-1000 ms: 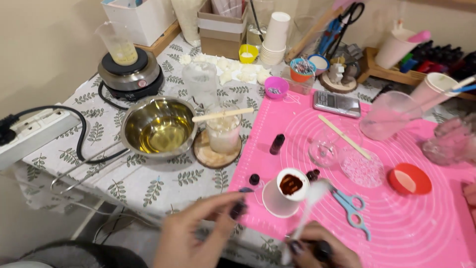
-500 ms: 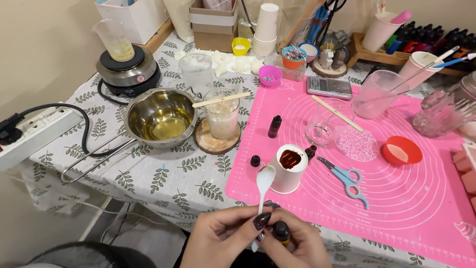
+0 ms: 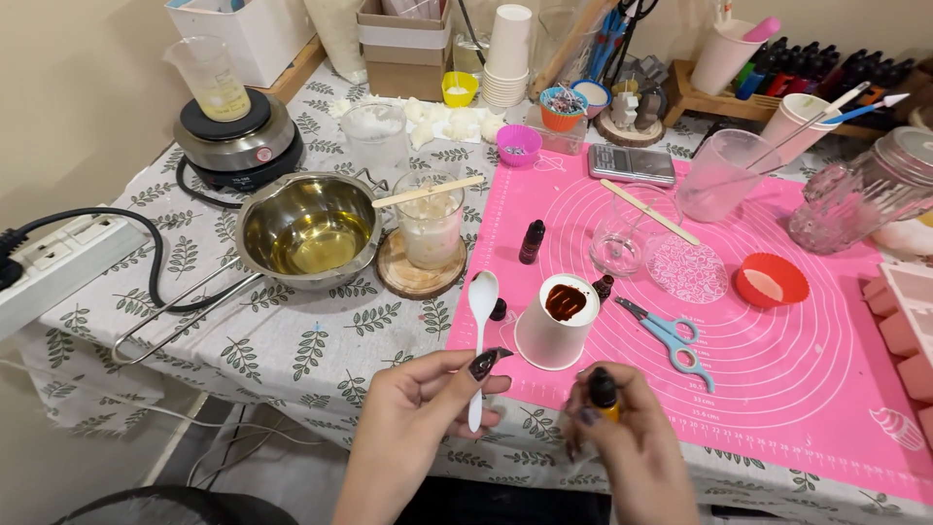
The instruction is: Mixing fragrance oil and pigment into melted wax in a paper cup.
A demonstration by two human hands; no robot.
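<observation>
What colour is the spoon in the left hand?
The spoon is plain white; the left hand pinches its handle. It shows clearly in the head view.

A: White plastic spoon (image 3: 481, 331)?
B: Upright-ish, bowl up and away from the body, handle running down toward the near table edge. Bowl looks clean and lies over the leaf-print cloth just beside the pink mat's left edge. Lower handle pinched in the left hand (image 3: 418, 413), thumb across it.

A: Small bottle (image 3: 603, 391)?
B: Dark cap or tip on top, yellow-orange showing below. Held roughly upright in the right hand (image 3: 622, 437), fingers wrapped round its lower part, so the body is mostly hidden. It sits over the near part of the mat, just in front of the white paper cup. Spoon and bottle are apart, not touching.
</observation>
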